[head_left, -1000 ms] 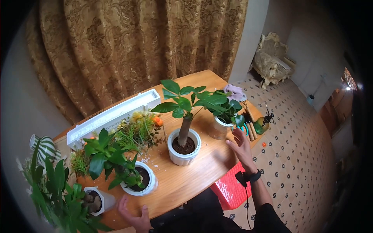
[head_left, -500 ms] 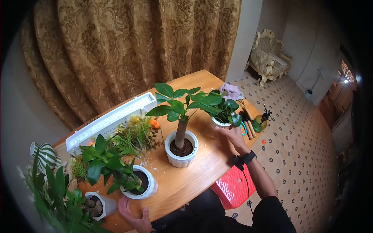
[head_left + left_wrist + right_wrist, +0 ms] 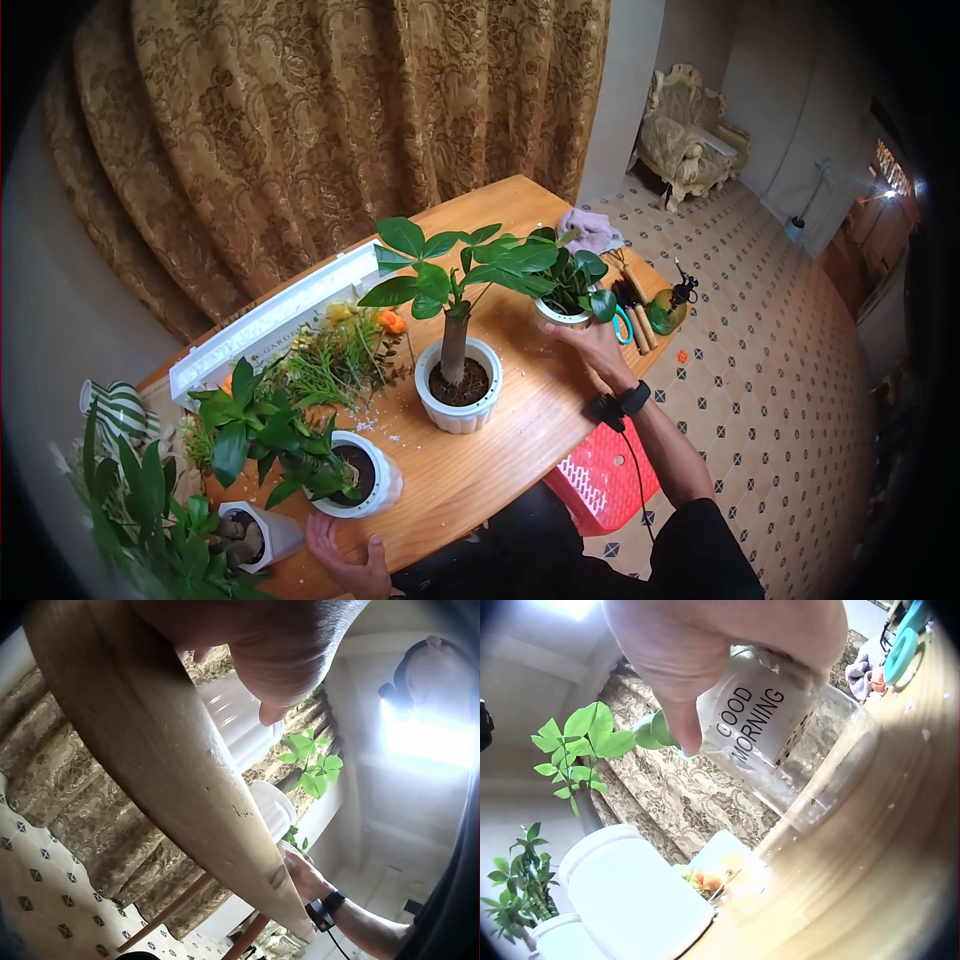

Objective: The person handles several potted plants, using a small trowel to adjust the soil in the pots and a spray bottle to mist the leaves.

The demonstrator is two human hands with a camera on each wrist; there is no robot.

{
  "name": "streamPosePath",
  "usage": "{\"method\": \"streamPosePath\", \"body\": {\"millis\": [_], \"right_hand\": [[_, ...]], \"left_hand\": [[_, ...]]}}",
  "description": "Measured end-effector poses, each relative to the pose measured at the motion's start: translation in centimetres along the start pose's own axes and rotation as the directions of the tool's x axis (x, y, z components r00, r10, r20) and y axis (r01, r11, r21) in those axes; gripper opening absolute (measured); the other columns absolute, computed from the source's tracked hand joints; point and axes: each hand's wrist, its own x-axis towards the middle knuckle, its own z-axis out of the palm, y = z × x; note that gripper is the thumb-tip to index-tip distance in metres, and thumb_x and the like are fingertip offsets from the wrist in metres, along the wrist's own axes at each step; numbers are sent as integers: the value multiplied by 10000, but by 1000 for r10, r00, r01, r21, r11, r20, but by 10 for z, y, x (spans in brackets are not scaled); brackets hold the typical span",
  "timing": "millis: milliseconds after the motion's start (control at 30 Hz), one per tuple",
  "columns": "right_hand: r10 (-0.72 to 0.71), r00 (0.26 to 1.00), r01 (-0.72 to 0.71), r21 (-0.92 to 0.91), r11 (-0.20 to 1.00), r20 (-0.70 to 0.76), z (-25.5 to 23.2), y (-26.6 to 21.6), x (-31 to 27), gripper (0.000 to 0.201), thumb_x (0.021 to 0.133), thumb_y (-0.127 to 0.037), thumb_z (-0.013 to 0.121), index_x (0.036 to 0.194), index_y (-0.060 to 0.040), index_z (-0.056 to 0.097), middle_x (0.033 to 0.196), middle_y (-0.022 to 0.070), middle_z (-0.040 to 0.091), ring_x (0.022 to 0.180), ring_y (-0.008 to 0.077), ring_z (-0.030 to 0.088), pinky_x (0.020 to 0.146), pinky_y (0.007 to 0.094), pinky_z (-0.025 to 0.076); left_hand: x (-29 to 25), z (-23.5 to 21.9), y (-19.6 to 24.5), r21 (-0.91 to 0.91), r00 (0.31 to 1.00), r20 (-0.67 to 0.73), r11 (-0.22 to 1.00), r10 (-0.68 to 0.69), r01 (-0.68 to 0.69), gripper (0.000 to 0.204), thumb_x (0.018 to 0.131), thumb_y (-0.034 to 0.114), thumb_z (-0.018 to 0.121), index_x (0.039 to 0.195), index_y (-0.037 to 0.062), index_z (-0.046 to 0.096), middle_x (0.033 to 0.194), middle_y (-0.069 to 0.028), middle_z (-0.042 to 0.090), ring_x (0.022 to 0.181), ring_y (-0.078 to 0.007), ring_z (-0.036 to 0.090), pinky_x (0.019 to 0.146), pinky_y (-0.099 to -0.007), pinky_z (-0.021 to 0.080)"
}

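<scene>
My right hand point(image 3: 598, 355) grips a small leafy potted plant point(image 3: 575, 285) near the table's right end. In the right wrist view, its thumb and fingers wrap the upper part of a clear plastic pot point(image 3: 817, 776) lettered GOOD MORNING. The pot's base is at the tabletop. At the front edge, my left hand point(image 3: 348, 565) has its thumb spread away from the fingers and holds nothing. It is right beside a white pot point(image 3: 372, 490) with a leaning green plant. Between the hands stands a ribbed white pot point(image 3: 460, 412) with a thick-stemmed plant point(image 3: 455, 345).
A long white planter box point(image 3: 270, 315) and orange and yellow flowers point(image 3: 345, 345) lie at the back left. At the right end are teal-handled scissors point(image 3: 624, 325), wooden-handled tools point(image 3: 640, 320) and a purple cloth point(image 3: 588, 230). A red stool point(image 3: 610, 480) stands below the front edge.
My right hand has moved from spread fingers beside the clear pot to a grip round it. The left hand has stayed near the white pot. The head view has shifted slightly.
</scene>
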Motion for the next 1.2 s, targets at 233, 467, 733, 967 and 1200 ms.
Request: {"method": "streamPosePath", "body": {"millis": [233, 467, 733, 967, 1200], "right_hand": [[44, 998, -39, 112, 993, -44, 4, -2, 1, 918, 757, -78, 891, 1492, -12, 344, 1349, 87, 585, 1213, 184, 586, 1029, 338, 507], [-179, 980, 182, 33, 983, -83, -10, -4, 44, 747, 778, -91, 879, 1404, -5, 480, 1253, 71, 672, 1124, 186, 666, 982, 333, 552], [-236, 960, 227, -72, 971, -148, -36, -8, 190, 478, 829, -199, 846, 1220, 23, 685, 1149, 105, 732, 1043, 167, 680, 919, 332, 550], [-207, 958, 188, -110, 976, -200, -37, 74, 279, 458, 825, -243, 850, 1173, 21, 710, 1133, 99, 737, 1000, 159, 674, 924, 321, 520], [-176, 929, 113, -204, 972, -325, -29, 148, 325, 566, 747, -362, 891, 1125, 24, 722, 1111, 128, 748, 984, 227, 697, 895, 360, 538]], "left_hand": [[0, 3, 4, -1, 1000, 11, 1000, 9, -9, 882, 821, 92, 678, 1555, -54, 211, 1447, -244, 449, 1344, -339, 461, 1178, -467, 325], [1, -5, -3, 308, 991, 95, 944, 96, -121, 917, 860, 139, 802, 1554, -59, 237, 1464, -233, 474, 1320, -327, 515, 1142, -467, 408], [3, 6, 12, 163, 998, 49, 986, -40, 32, 1034, 853, 286, 838, 1570, -68, 183, 1570, -274, 316, 1428, -372, 389, 1219, -498, 288], [-9, 2, 3, 415, 982, 22, 895, -189, 163, 1135, 840, 429, 848, 1575, -61, 135, 1561, -267, 291, 1467, -376, 297, 1230, -489, 204], [-28, -9, -17, 251, 953, 12, 923, -303, 291, 1196, 876, 432, 826, 1607, -30, 0, 1615, -267, 224, 1458, -362, 327, 1195, -468, 270]]}}
